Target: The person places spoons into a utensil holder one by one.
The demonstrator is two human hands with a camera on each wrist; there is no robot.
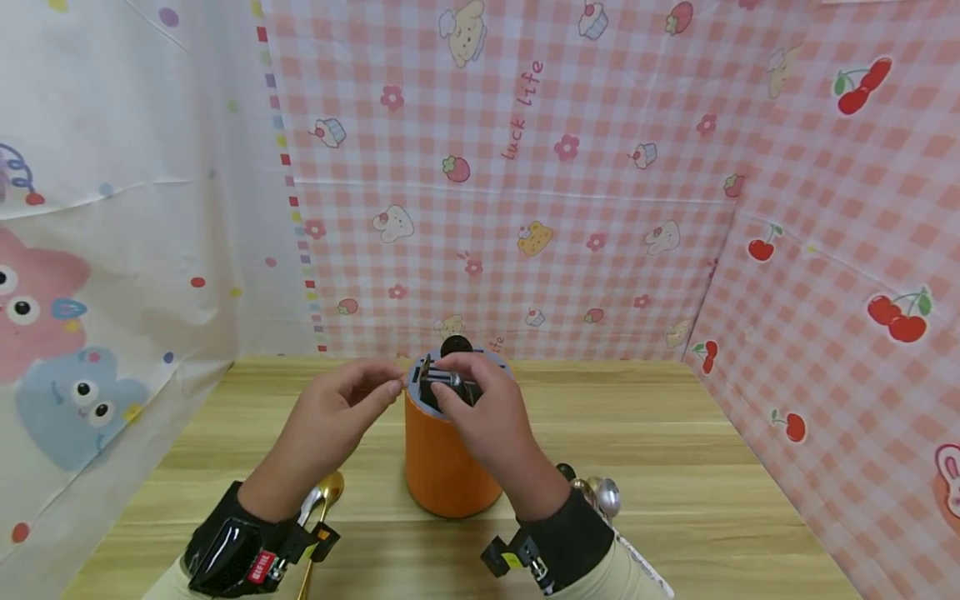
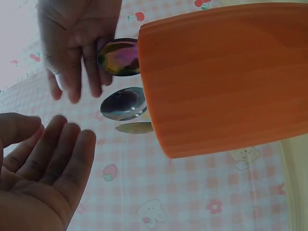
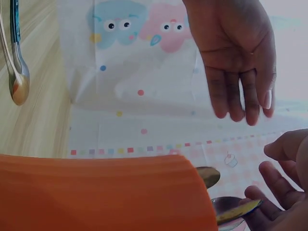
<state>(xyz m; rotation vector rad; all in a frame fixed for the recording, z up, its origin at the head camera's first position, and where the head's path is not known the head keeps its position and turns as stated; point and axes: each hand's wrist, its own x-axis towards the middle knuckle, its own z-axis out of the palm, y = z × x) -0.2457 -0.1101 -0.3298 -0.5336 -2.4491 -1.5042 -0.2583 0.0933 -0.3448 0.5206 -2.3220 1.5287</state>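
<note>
An orange cylindrical holder [image 1: 450,467] stands upright on the table, with a slotted blue-grey top [image 1: 498,358]. Out of that top stick several spoons: one with an iridescent bowl [image 2: 120,57], a silver one [image 2: 124,104] and a gold one [image 2: 135,127]. My left hand [image 1: 330,421] is at the left of the top, its fingers loosely bent and holding nothing. On the other side my right hand [image 1: 491,412] hovers by the spoons with relaxed fingers. In the right wrist view its fingertips [image 3: 252,192] are right at the iridescent spoon's tip.
A gold spoon [image 1: 331,486] and a silver spoon [image 1: 310,504] lie on the wooden table by my left wrist. More spoons, one with a silver bowl [image 1: 609,497], lie beside my right forearm. Patterned cloth [image 1: 525,208] hangs behind the table and along both sides.
</note>
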